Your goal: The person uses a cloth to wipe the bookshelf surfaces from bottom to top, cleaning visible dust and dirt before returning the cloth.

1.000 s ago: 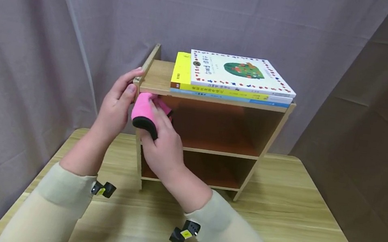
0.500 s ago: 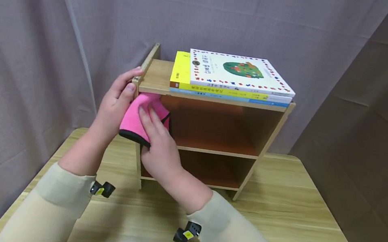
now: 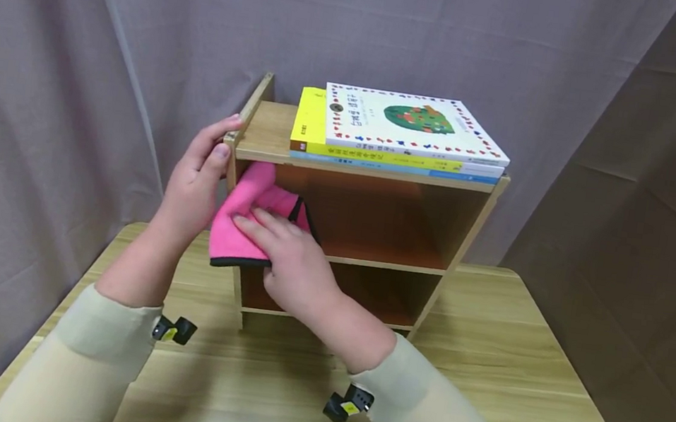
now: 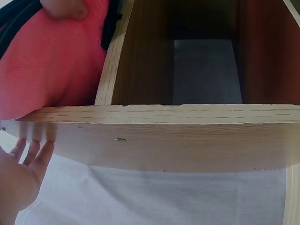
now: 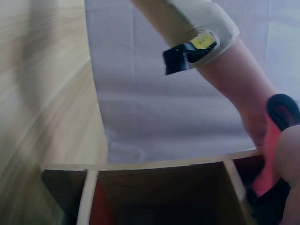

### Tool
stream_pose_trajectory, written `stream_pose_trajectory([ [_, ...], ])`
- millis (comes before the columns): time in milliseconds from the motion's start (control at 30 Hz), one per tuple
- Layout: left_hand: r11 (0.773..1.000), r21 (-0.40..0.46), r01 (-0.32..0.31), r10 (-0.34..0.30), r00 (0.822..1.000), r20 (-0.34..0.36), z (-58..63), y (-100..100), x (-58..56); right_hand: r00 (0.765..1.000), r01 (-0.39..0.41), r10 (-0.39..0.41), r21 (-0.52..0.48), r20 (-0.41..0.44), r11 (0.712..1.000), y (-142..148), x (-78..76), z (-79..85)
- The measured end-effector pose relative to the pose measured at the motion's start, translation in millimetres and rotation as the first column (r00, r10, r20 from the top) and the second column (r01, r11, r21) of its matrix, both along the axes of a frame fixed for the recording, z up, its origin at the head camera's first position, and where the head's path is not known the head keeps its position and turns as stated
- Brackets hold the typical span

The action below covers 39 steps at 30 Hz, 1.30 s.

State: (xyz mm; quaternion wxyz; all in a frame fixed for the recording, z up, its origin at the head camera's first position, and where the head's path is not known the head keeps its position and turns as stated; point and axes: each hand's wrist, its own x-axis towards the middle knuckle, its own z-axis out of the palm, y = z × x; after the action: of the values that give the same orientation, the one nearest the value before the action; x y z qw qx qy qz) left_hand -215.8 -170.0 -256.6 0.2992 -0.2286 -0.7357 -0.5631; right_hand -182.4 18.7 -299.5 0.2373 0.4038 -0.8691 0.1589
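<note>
We see the right hand lower and further right than a second ago, off the shelf unit's top-left corner. The pink cloth, bunched then, has opened out; we log its black hem now hanging below the middle board's level.

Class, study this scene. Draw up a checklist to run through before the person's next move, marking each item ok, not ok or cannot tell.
1. Left hand touching the pale wooden left side panel: ok.
2. Right hand holding the pink fabric cloth with black edging: ok.
3. Brown-and-pale wooden shelf unit upright on the wood-grain table: ok.
4. Flat stack of white, yellow and blue books apart from the cloth: ok.
5. Cloth spread flat: not ok, it is folded and rumpled.
6. Wood beneath the cloth clean: cannot tell, it is covered.
</note>
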Motion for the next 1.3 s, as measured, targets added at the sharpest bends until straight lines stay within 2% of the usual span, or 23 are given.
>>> stream_pose_trajectory([
  [200, 1.000, 0.005, 0.009, -0.009, 1.000, 0.000, -0.6, 0, -0.4, 0.999, -0.009, 0.011, 0.059, -0.035, 0.998, 5, -0.1, 1.3],
  [367, 1.000, 0.016, 0.015, -0.015, 1.000, -0.018, -0.3, 0, 0.5, 0.997, 0.021, -0.013, 0.104, -0.071, 0.994, 3, 1.1, -0.7],
  [600, 1.000, 0.004, 0.020, -0.020, 1.000, -0.011, 0.5, 1, 1.6, 0.984, 0.074, -0.031, 0.244, -0.175, 0.967, 2, 2.3, -5.9],
  [800, 1.000, 0.008, 0.013, -0.013, 1.000, -0.004, -0.6, 0, 1.3, 0.972, 0.071, -0.021, 0.212, -0.233, 0.975, 1, 3.9, -14.4],
  [1000, 1.000, -0.008, 0.024, -0.024, 1.000, 0.000, 0.5, -3, 2.1, 0.953, 0.030, 0.004, 0.107, -0.301, 0.994, 2, 1.3, -24.7],
  [1133, 0.999, -0.004, 0.041, -0.041, 0.999, 0.009, 0.8, -5, 3.5, 0.955, 0.003, 0.017, 0.069, -0.296, 0.998, 4, -0.4, -27.4],
  [1300, 0.998, 0.002, 0.061, -0.061, 0.995, 0.084, -1.9, -7, 6.4, 0.964, -0.005, 0.016, 0.039, -0.267, 0.999, 6, 0.8, -25.4],
])
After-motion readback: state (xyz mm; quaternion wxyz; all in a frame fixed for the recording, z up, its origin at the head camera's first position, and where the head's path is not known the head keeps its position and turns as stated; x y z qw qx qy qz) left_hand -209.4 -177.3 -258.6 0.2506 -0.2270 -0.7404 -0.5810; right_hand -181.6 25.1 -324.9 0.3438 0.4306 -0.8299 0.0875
